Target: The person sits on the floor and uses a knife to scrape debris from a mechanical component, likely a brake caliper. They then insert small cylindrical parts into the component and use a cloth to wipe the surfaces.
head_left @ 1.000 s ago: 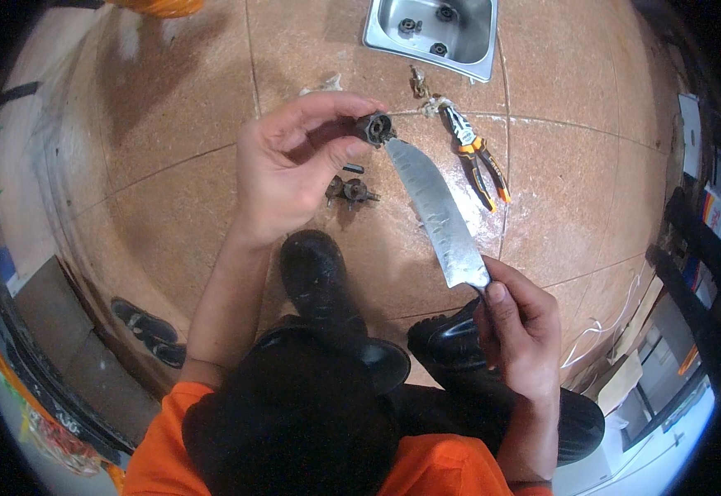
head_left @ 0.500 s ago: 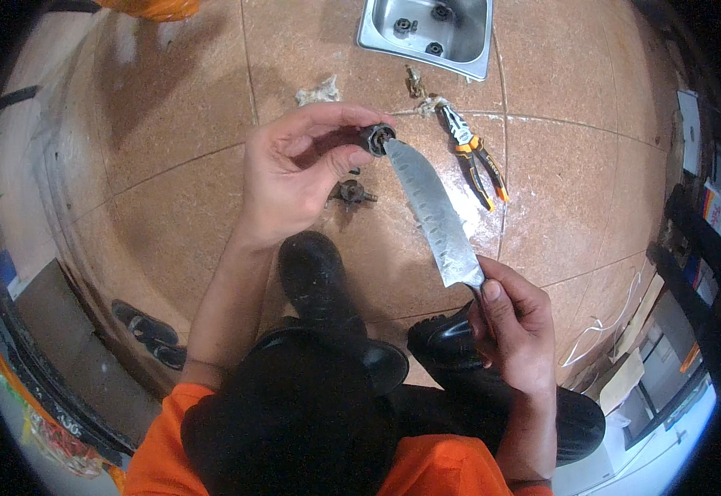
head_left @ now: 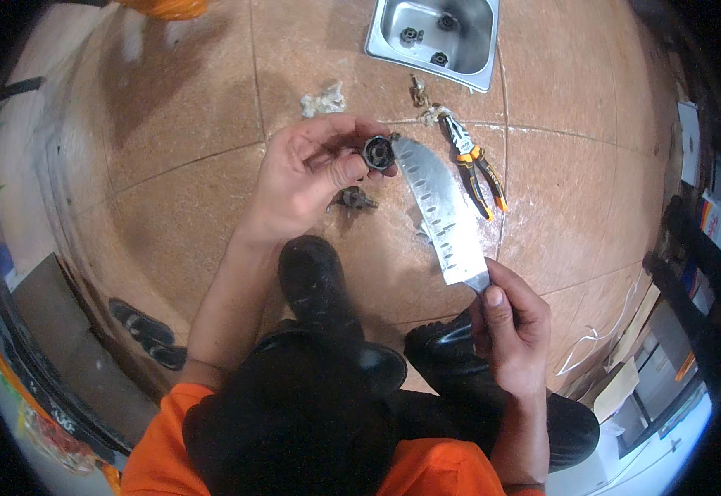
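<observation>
Between the thumb and fingers of my left hand (head_left: 306,169) is a small dark round fitting (head_left: 378,152), its hollow, ridged end facing up. My right hand (head_left: 511,326) grips the handle of a large kitchen knife (head_left: 441,217) with a row of dimples along the blade. The blade points up and left, its tip at the right side of the fitting; whether they touch I cannot tell. Below my left hand a dark metal valve-like part (head_left: 355,198) lies on the tiled floor. Pliers (head_left: 469,157) with black and orange handles lie right of the knife.
A steel pan (head_left: 431,62) holding several dark round parts stands at the far side. Near it lie a small brass-coloured part (head_left: 418,91) and a crumpled whitish scrap (head_left: 324,100). Black boots (head_left: 315,277) are close below my hands. Sandals (head_left: 147,332) lie left, a white cord (head_left: 596,335) right.
The fitting has turned in my left hand so its hollow end faces up more. The knife tip has moved from its opening to its right side. The view has shifted slightly.
</observation>
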A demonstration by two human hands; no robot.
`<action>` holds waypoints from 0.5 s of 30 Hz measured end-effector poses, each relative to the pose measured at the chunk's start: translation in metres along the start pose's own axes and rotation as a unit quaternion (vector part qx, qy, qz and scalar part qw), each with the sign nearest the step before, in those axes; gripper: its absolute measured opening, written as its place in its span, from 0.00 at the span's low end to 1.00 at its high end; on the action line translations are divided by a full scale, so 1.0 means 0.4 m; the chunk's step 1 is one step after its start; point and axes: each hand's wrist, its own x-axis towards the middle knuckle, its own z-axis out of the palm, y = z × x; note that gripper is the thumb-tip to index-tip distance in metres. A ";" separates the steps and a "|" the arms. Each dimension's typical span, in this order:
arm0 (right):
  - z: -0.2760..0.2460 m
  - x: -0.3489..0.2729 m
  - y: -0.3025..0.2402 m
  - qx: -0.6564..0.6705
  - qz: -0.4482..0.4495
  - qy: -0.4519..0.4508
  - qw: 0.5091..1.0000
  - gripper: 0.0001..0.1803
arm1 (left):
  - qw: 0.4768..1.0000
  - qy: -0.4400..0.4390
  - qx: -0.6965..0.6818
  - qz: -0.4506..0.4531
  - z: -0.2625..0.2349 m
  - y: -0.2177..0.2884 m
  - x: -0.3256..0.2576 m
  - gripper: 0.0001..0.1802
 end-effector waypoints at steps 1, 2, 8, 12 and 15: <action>0.001 0.001 0.006 -0.002 -0.017 -0.005 1.000 0.20 | 1.000 0.002 0.002 -0.009 -0.006 0.001 -0.003 0.20; 0.006 0.008 0.011 0.016 -0.011 0.014 1.000 0.20 | 0.999 0.019 0.047 0.010 -0.019 0.003 -0.002 0.19; 0.041 0.170 0.138 -0.248 -0.186 0.037 0.950 0.20 | 0.908 0.245 0.339 0.029 -0.264 0.004 0.014 0.20; 0.114 0.280 0.175 -0.379 -0.129 0.042 0.915 0.30 | 0.894 0.243 0.374 -0.049 -0.342 -0.037 0.012 0.19; 0.146 0.331 0.198 -0.418 -0.207 0.066 0.882 0.34 | 0.898 0.183 0.392 -0.083 -0.340 -0.049 -0.002 0.18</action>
